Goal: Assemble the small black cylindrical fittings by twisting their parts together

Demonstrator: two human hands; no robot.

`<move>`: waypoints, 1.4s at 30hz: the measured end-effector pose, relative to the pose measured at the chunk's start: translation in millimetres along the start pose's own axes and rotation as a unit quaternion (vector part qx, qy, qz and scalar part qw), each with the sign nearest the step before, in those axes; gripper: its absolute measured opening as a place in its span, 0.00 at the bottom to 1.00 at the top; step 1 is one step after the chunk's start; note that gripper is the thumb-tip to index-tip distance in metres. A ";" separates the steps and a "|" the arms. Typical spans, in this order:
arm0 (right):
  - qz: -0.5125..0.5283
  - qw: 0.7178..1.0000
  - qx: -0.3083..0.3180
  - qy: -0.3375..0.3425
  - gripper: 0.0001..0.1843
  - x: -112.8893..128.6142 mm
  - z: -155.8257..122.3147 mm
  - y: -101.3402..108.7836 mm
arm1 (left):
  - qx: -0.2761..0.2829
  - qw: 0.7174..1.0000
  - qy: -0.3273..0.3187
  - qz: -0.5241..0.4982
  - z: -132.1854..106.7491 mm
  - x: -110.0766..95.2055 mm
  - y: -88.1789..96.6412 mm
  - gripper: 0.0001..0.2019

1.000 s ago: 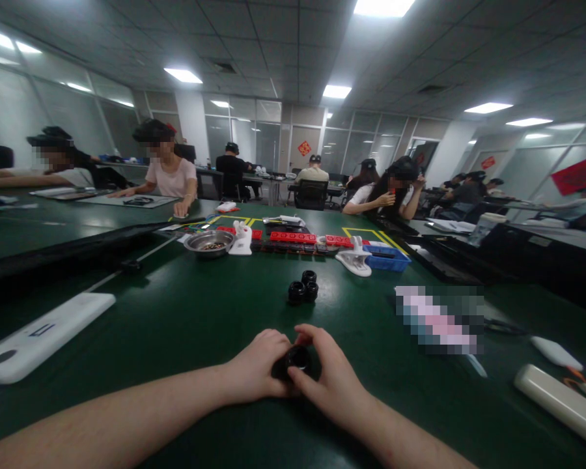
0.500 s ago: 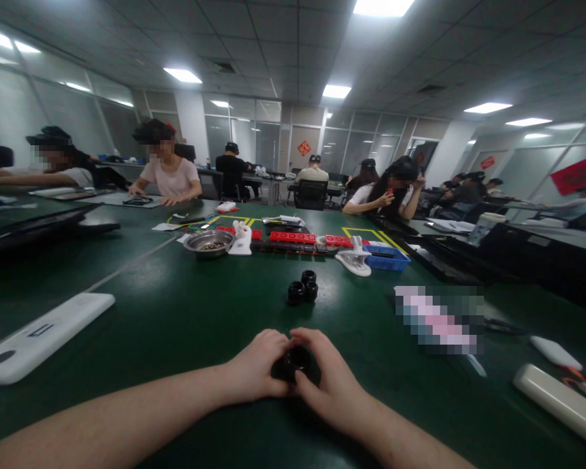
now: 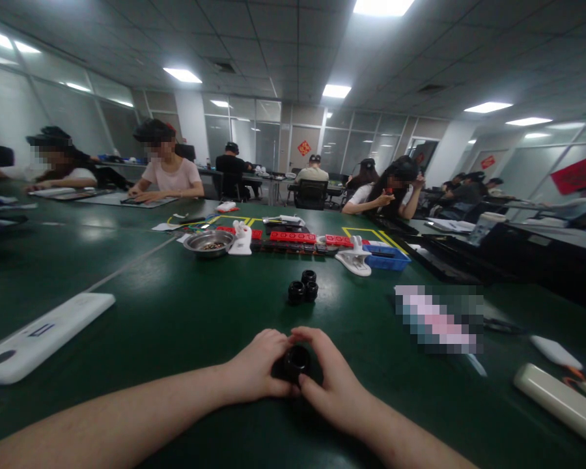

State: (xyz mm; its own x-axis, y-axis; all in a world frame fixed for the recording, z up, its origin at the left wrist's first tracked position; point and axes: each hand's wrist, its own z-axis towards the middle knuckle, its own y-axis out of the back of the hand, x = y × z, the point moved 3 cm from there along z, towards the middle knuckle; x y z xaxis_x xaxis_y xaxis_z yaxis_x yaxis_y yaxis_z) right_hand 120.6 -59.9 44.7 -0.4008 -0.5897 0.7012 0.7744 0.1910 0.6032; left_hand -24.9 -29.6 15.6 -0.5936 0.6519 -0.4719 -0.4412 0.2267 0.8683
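Close in front of me, a black round hollow fitting (image 3: 297, 362) sits with its opening facing up. My left hand (image 3: 261, 365) closes on its left side, the fingers partly hidden behind the thumb and the piece. Around the right side curves my right hand (image 3: 329, 378), thumb at the near rim and index finger reaching over the far side. The fingertips of both hands meet near the top of the fitting. Farther out on the green table, three similar black fittings (image 3: 303, 288) stand clustered together.
At the back are a metal bowl (image 3: 209, 242) of small parts, red strips (image 3: 293, 237), white stands (image 3: 353, 259) and a blue bin (image 3: 387, 256). A white device (image 3: 43, 339) lies left; a cream-coloured bar (image 3: 559, 400) lies right. Several people sit around the tables.
My right thumb has shifted slightly right along the fitting's near rim, and more of the opening shows. On the left, a co-worker has moved a dark panel out of sight.
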 end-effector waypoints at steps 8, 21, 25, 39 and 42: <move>-0.050 0.994 -0.062 -0.069 0.26 -7.2 2.5 -0.9 | -0.004 1.000 0.004 0.010 0.3 -0.9 1.0 0.17; -0.032 0.997 -0.044 -0.048 0.30 -6.5 2.6 0.5 | -0.013 1.000 -0.021 -0.001 -0.5 -0.5 0.0 0.17; -0.038 0.996 -0.043 -0.070 0.28 -8.6 2.7 -1.5 | -0.006 1.000 -0.013 0.007 -0.6 -0.9 -0.1 0.16; -0.028 0.998 -0.034 -0.055 0.28 -6.2 2.5 -2.1 | -0.002 1.000 0.004 0.000 -1.1 -0.4 0.6 0.17; 0.007 1.000 0.003 -0.013 0.30 -2.1 1.6 -2.5 | 0.000 1.000 -0.006 -0.004 -1.0 0.2 -0.4 0.22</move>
State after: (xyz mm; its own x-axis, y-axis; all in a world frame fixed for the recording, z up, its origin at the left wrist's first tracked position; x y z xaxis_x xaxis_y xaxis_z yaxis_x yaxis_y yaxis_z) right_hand 118.8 -57.9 42.3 -0.4032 -0.5661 0.7189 0.7766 0.2039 0.5961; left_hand -25.5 -30.3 15.0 -0.5828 0.6583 -0.4764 -0.4460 0.2310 0.8647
